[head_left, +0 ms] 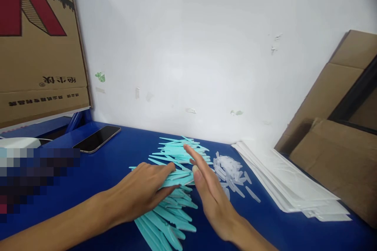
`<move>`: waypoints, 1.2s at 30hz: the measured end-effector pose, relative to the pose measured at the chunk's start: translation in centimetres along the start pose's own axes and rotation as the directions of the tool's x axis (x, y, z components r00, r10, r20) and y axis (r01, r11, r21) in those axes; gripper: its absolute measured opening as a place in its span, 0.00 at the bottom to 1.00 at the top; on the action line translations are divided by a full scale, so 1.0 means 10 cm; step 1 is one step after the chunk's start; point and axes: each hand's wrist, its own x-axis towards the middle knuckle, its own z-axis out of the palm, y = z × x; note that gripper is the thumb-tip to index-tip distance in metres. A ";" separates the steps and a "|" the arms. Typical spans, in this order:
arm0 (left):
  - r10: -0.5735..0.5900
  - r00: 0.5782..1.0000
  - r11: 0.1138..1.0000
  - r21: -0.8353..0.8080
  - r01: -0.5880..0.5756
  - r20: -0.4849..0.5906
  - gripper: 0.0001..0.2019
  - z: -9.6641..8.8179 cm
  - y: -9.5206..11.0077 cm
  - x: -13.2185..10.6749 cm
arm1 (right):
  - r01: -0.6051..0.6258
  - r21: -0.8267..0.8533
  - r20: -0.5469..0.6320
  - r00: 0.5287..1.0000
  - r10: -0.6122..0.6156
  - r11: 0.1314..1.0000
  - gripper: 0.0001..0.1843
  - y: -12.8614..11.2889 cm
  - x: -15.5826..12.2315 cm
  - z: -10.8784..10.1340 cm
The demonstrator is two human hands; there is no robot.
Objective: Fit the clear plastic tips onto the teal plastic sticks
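Observation:
My left hand (pixel 144 184) is closed round a bundle of slim turquoise plastic eyebrow razors (pixel 179 178), which lie roughly sideways. At the right ends of the bundle, my right hand (pixel 210 198) is held upright with its fingers stretched out, the thumb near or against the tips. Beneath and in front of my left hand, more turquoise razors (pixel 165 223) are spread on the blue table (pixel 100 176). Behind both hands is a loose pile of the same razors (pixel 176 150). Small translucent plastic caps (pixel 228 168) lie heaped right of my right hand.
A stack of white flat sleeves (pixel 288 180) lies on the right, beside brown cardboard (pixel 335 164). A black phone (pixel 97 139) rests at the back left, below a large printed carton (pixel 44 59). A white wall (pixel 191 55) closes off the table's back.

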 end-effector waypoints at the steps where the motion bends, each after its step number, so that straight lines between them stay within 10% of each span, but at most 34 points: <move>1: 0.006 1.000 1.000 -0.008 -0.006 -0.007 0.07 0.00 0.01 0.00 | 0.000 0.006 0.019 1.000 0.000 1.000 0.30 0.00 -0.01 0.02; 17: -0.071 0.992 0.990 0.130 0.058 0.104 0.08 -0.01 0.02 0.07 | 0.228 -0.192 0.132 0.970 -0.205 0.955 0.34 -0.06 -0.01 0.04; 22: -0.119 0.985 0.986 0.128 0.103 0.125 0.06 -0.08 -0.05 0.09 | 0.187 -0.181 -0.069 0.977 -0.202 0.965 0.27 0.03 0.08 -0.12; 26: -0.128 0.991 0.990 0.067 0.125 0.040 0.28 -0.04 -0.14 0.04 | 0.171 -0.217 -0.210 0.953 -0.217 0.961 0.22 0.13 0.18 -0.29; 36: -0.002 0.999 0.995 0.096 0.005 -0.038 0.24 0.10 -0.27 0.08 | 0.158 -0.337 -0.145 0.965 -0.217 0.928 0.21 0.33 0.23 -0.40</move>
